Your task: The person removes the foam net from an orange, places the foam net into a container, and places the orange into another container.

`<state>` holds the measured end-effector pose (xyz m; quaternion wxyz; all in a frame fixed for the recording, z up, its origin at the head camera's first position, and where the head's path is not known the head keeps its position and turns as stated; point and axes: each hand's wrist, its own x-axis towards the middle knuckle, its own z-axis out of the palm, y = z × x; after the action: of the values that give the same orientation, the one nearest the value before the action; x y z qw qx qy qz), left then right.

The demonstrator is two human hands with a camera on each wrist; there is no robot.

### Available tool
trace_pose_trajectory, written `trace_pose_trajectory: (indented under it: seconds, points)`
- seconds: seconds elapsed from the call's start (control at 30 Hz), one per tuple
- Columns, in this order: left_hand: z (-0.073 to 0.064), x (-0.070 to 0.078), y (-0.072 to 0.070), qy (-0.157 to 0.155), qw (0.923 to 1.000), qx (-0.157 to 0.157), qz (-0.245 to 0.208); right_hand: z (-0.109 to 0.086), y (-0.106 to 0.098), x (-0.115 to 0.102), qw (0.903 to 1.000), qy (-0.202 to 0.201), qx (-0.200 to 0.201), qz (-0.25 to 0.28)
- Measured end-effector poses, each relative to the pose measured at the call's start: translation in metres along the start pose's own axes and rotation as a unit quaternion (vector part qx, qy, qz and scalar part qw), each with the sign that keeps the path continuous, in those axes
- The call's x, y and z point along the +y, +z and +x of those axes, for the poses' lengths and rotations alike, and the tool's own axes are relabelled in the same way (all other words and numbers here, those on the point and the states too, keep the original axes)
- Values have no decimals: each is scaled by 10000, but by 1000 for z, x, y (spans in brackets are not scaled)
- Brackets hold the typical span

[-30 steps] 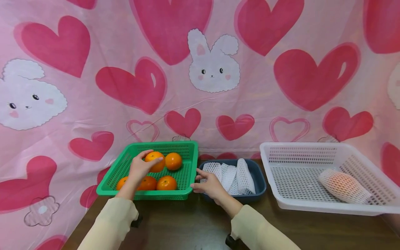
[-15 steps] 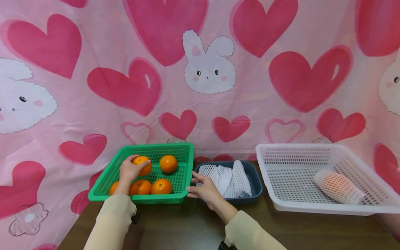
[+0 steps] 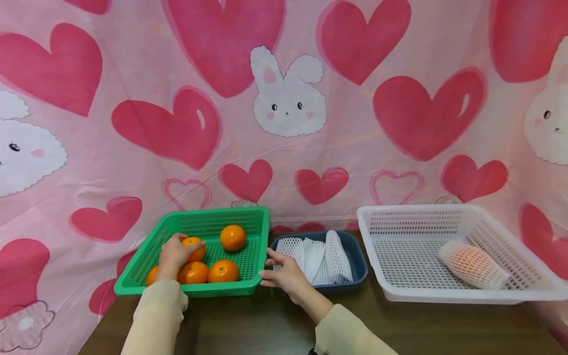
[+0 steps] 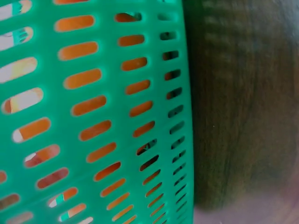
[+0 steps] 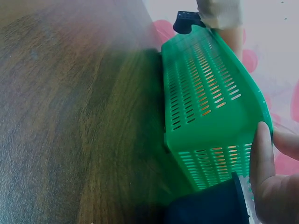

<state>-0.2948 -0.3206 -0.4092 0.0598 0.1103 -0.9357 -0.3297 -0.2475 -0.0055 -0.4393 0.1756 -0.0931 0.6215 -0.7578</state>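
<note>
My left hand (image 3: 174, 252) reaches into the green basket (image 3: 262, 246) and holds an orange (image 3: 194, 250) by its side, fingers behind it and thumb at the right. Near the back sits another orange (image 3: 232, 238), and several more lie along the front, one partly behind my left wrist. My right hand (image 3: 284, 273) is at the basket's right rim. In the right wrist view, one finger lies on the outside of the rim and another on its far side, pinching it. The left wrist view shows only the basket wall (image 4: 112, 135), with orange showing through its slots; the hand's grip is hidden there.
A dark blue bin (image 3: 361, 266) holding white foam net sleeves (image 3: 338, 256) stands right beside the green basket, below my right hand. Farther right is a white basket (image 3: 408, 293) with a net-wrapped orange (image 3: 472, 265). The brown table (image 3: 248, 325) ends at a pink heart-print curtain (image 3: 337, 148).
My left hand has moved left and lower into the green basket with the orange, away from the back one. My right hand stays at the rim. The whole head view has shifted slightly.
</note>
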Motion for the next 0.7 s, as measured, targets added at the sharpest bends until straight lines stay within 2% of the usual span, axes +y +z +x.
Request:
trace_pose_trajectory:
  seconds: [0.23, 0.43, 0.7]
  points:
    - [4, -5, 6, 112, 9990, -12, 423, 0, 0, 1, 10000, 54, 21, 66]
    - [3, -2, 5, 78, 9991, -212, 370, 1, -1, 1, 9999, 58, 32, 81]
    - [1, 0, 0, 198, 9975, -470, 485, 0, 0, -2, 9999, 122, 75, -50]
